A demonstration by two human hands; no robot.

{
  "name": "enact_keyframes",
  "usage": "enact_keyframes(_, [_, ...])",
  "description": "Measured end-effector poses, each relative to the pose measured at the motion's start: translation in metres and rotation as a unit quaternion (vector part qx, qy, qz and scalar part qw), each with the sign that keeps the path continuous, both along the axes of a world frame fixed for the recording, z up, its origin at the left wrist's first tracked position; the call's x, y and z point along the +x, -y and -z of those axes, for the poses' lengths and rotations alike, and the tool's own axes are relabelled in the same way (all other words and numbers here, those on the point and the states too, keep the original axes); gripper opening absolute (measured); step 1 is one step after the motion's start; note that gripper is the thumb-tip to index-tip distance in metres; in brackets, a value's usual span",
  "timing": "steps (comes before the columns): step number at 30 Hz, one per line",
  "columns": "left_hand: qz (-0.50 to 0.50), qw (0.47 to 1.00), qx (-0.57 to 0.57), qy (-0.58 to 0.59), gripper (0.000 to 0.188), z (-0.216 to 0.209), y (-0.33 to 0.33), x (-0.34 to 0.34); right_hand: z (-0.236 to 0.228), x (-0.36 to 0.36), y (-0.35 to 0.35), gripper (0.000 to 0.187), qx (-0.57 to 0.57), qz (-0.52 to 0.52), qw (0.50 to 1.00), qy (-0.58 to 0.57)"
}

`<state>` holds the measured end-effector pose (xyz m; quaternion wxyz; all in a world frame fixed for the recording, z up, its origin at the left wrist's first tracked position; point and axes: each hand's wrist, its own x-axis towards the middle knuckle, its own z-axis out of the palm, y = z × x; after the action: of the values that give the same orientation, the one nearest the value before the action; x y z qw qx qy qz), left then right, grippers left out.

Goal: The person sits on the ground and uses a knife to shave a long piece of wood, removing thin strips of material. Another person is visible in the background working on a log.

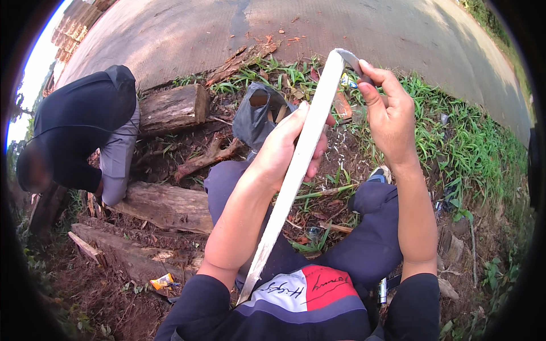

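Note:
A long, pale, flat stick of wood (305, 153) slants from my shirt front up to the far middle of the view. About its upper half, the fingers of my left hand (288, 142) are wrapped. At the stick's far end, my right hand (387, 102) pinches a curved grey strip (349, 58) between thumb and fingers. The strip bends over the tip and touches it; whether it is a thin blade or an abrasive sheet I cannot tell. Below the hands, small white shavings (341, 149) lie on the soil.
An open dark plastic bag (256, 116) stands beyond my left forearm. Logs (170, 207) lie at the left, where another person (85, 128) bends down. Grass (449, 131) grows at the right, and a paved road (318, 25) runs across the back. A yellow wrapper (162, 281) lies at the lower left.

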<state>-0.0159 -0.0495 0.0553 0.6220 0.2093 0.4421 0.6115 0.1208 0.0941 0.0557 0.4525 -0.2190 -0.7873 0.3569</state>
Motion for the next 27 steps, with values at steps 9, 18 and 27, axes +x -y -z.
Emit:
enact_keyframes(9, [-0.085,0.990,-0.065,-0.095,0.037,0.010,-0.005,-0.006,0.018,0.005,0.025,0.025,0.060,-0.133,0.989,0.038])
enact_keyframes(18, [-0.088,0.983,-0.057,-0.148,0.046,0.016,-0.008,0.000,0.027,-0.004,0.010,0.025,0.049,-0.063,0.997,0.010])
enact_keyframes(27, [-0.046,0.987,-0.031,-0.154,0.045,0.009,-0.004,0.024,0.027,0.007,-0.039,0.029,-0.129,0.102,0.986,0.038])
